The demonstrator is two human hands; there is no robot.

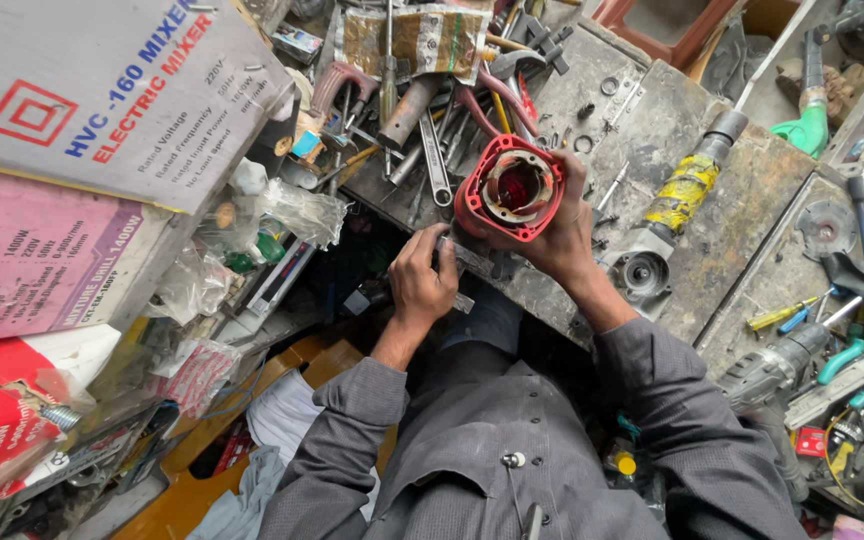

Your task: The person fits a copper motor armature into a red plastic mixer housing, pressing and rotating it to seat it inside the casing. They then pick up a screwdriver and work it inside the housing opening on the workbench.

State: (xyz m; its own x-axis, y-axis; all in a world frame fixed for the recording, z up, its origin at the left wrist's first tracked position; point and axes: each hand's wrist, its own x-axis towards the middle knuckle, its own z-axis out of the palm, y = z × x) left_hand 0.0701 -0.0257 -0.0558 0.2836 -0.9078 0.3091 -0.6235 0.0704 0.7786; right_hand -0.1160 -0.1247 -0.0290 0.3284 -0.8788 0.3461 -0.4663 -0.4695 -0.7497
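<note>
Gripping a red motor housing point(508, 188) from its far side, the right hand point(556, 232) is seen with fingers wrapped round the shell, while the left hand point(422, 283) is closed on a slim metal tool point(464, 257) just below and to the left of it. The housing is held over the near edge of the desk point(742, 215), touching only the right hand as far as can be told. It is shown as a rounded red plastic shell with a circular open mouth, a pale metal ring inside and a dark red hollow at the centre. Its open end is turned up toward the camera, so the long axis runs roughly away from the viewer. Farther out, a yellow-taped grinder point(674, 205) is laid on the desk to the right, and spanners point(434, 160) are heaped behind.
</note>
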